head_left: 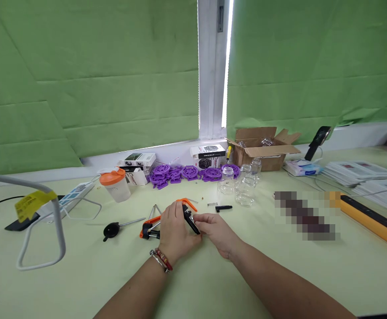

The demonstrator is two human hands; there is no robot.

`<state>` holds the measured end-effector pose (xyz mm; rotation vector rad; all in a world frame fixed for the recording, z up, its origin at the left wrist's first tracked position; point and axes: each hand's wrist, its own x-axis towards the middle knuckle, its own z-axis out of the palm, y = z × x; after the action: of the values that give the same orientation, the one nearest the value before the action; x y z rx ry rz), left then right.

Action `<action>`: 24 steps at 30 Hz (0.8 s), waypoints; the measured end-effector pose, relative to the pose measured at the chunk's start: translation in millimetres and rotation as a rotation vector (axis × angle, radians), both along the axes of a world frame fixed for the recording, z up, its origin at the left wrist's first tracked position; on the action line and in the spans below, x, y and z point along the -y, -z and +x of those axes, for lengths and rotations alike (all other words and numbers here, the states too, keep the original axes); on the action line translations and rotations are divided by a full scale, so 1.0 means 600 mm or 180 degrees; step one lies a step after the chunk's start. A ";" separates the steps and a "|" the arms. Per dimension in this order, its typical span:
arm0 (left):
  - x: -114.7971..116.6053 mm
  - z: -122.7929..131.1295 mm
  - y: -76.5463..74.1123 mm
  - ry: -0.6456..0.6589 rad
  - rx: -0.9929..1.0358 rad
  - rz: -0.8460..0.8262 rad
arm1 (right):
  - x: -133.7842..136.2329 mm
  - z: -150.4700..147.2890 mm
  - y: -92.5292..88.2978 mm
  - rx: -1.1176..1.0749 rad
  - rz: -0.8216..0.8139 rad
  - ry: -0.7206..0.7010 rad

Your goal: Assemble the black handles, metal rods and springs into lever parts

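My left hand (175, 228) is closed around a black part (192, 220) with small metal pieces on its upper face; its exact kind is unclear. My right hand (218, 232) pinches at the right side of that same part, thumb and fingertips pressed together. Partly behind my left hand lies an orange and black tool frame (146, 228) with thin metal rods. An orange curved piece (189, 204) shows just beyond my fingers. Behind my right hand lie a small coil spring (212, 204) and a short black handle-like piece (224, 208). To the left rests a black round piece with a metal rod (111, 230).
Purple plastic wheels (189, 173) line the back, near glass jars (245, 190) and a cardboard box (263, 153). An orange-lidded cup (116, 186), a power strip (76, 192) and a grey metal stand (60, 230) are left. An orange-black bar (373, 217) lies right.
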<state>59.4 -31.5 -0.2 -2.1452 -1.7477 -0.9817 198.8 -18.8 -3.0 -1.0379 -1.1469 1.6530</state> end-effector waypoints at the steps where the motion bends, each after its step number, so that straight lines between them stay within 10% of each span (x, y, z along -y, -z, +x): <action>1: -0.001 -0.001 0.000 -0.0036 -0.0006 0.0008 | 0.000 0.000 0.001 0.0037 0.0035 -0.0036; 24: -0.012 0.001 0.005 -0.0023 -0.0102 -0.0056 | -0.012 -0.006 0.023 0.0894 0.1022 -0.0009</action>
<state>59.9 -24.2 -2.9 -2.1516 -1.7545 -0.9283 195.3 -11.5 -16.5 -1.0779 -1.5399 1.2945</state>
